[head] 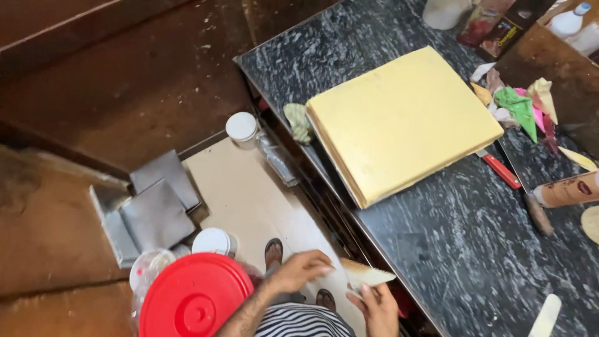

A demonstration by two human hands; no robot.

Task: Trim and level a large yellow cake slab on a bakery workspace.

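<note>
Two hands, left hand and right hand, are clamped, fingers together, on a pale scraper below the black stone counter, best kept level and steady.

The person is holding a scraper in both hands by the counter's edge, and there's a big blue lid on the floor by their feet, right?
Not quite: the lid is red, not blue, as the head view shows. The rest holds: the left hand and right hand both hold the scraper beside the edge of the dark counter.
</note>
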